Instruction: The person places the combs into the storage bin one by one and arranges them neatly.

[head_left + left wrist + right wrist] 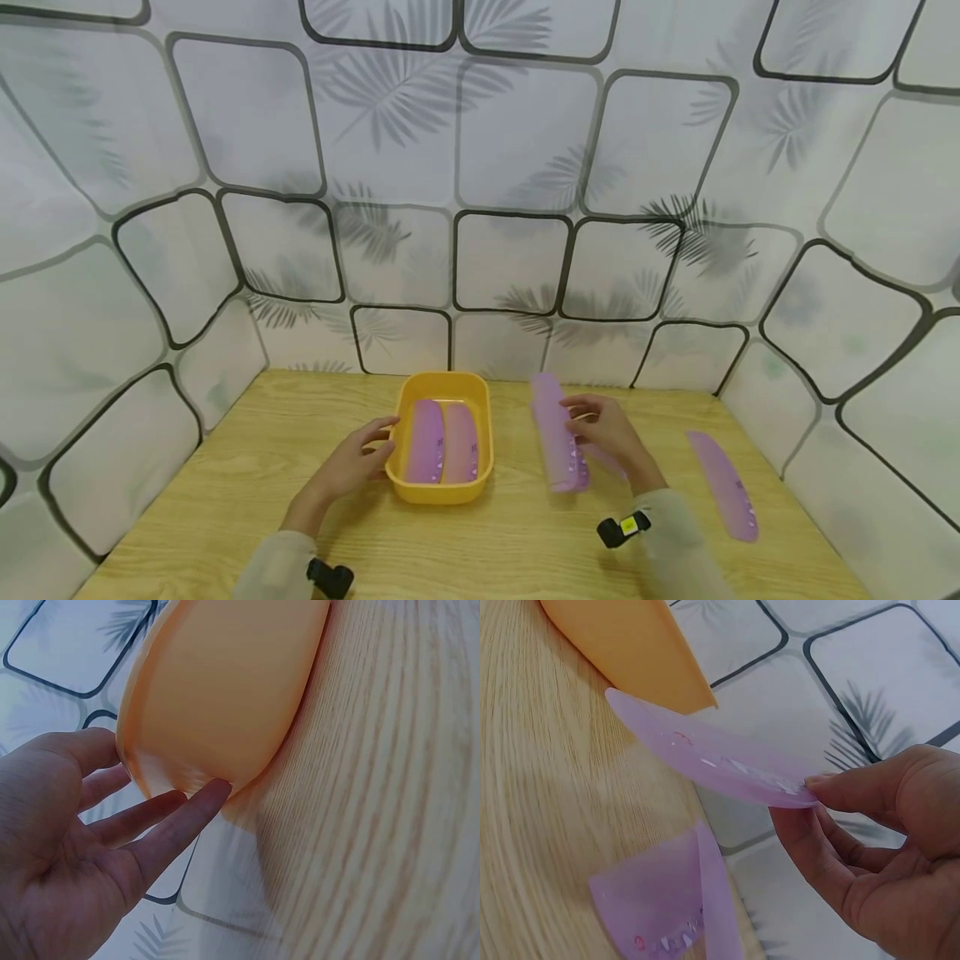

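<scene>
My right hand (606,429) pinches the edge of a translucent purple curved sheet (712,754) with small printed marks, thumb on one side and fingers on the other. It is held up over the table. Below it, another purple sheet (649,892) shows a folded-over edge in the right wrist view. To the left stands a yellow plastic tub (490,437) holding two similar pieces side by side, a purple one (425,442) and a pinker one (457,442). My left hand (352,467) touches the tub's left side, its fingers mostly extended against the outer wall (217,690).
One more purple sheet (723,487) lies near the right edge of the light wooden table (510,542). A white cloth (510,258) with dark outlined squares and leaf prints rises behind the table and along both sides.
</scene>
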The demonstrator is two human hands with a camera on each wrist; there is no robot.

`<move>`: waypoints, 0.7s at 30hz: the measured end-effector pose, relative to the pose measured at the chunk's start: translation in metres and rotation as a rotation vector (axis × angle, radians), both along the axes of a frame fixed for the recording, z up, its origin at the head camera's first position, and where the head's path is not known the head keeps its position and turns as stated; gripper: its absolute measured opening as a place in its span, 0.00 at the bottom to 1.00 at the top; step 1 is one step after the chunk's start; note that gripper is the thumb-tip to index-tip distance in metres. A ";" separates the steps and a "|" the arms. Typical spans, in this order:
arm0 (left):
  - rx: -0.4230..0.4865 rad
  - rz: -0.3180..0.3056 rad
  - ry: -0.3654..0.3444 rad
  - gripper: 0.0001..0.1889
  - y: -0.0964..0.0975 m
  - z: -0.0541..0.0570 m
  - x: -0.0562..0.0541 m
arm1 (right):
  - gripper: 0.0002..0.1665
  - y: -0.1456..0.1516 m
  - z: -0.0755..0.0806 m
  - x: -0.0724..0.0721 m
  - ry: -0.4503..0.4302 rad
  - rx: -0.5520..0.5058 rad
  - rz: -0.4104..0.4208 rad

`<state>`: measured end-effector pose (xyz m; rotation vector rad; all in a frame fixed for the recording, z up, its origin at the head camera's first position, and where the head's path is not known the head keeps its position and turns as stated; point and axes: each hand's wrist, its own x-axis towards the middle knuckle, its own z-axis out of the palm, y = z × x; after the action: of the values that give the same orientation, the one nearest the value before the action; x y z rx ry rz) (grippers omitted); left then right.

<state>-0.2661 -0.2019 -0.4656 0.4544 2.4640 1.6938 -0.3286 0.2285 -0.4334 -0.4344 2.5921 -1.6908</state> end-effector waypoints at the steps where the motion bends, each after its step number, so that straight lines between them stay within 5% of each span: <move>1: -0.001 -0.001 0.001 0.29 0.000 0.000 0.000 | 0.22 -0.002 0.000 0.000 0.001 -0.010 0.005; 21: 0.002 -0.006 0.008 0.28 -0.001 -0.003 -0.001 | 0.22 -0.032 0.002 0.001 -0.016 -0.039 -0.005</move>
<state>-0.2668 -0.2027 -0.4690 0.4702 2.4646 1.6950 -0.3276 0.1965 -0.4311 -0.4141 2.5558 -1.7414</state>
